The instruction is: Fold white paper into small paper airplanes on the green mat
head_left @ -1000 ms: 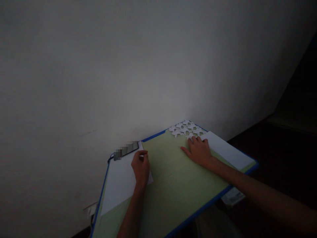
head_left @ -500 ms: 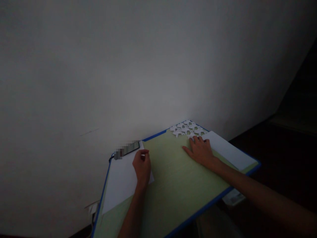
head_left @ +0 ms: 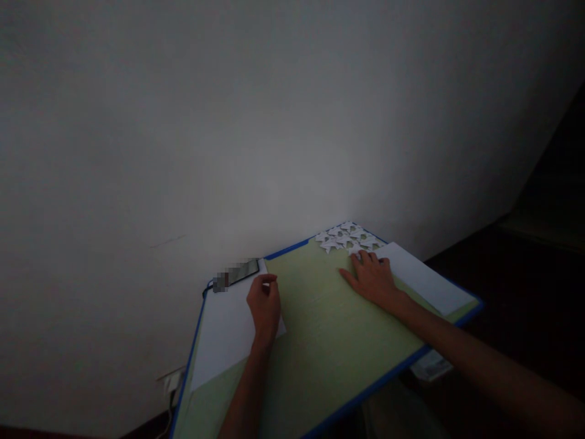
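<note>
My right hand [head_left: 372,279] lies palm down near the far right of the green-topped table [head_left: 320,341], thumb stretched out to the side and fingers spread. Its fingertips touch a white folded paper star [head_left: 353,250]. Just beyond, several similar paper stars [head_left: 336,236] sit in rows in the far corner. My left hand [head_left: 265,305] rests curled in a loose fist over the white paper sheets [head_left: 223,335] on the left, and no object shows in it. Beside the right wrist lies another white sheet [head_left: 425,277], partly covered by the hand.
A phone-like device [head_left: 244,272], partly blurred out, lies at the far left edge with a dark cable. The table's blue rim [head_left: 365,396] runs around it. A grey wall [head_left: 274,122] stands behind. A socket with a plug [head_left: 171,383] is at lower left.
The view has shifted very slightly. Both hands keep nearly the same pose and place; the right fingertips stay at the paper star.
</note>
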A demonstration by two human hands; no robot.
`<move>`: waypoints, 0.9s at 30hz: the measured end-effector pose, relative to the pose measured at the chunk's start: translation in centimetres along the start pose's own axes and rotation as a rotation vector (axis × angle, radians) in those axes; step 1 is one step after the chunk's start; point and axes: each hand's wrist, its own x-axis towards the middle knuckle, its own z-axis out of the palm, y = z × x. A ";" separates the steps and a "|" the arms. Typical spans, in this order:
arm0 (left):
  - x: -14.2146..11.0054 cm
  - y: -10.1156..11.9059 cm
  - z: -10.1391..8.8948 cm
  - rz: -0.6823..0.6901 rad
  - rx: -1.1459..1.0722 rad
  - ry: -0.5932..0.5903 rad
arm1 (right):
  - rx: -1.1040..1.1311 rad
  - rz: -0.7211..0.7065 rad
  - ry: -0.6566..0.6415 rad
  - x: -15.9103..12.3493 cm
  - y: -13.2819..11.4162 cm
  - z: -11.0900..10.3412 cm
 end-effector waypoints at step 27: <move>-0.9 1.8 -1.4 0.038 -0.095 0.066 | 0.801 -0.841 -0.363 3.4 -16.1 1.4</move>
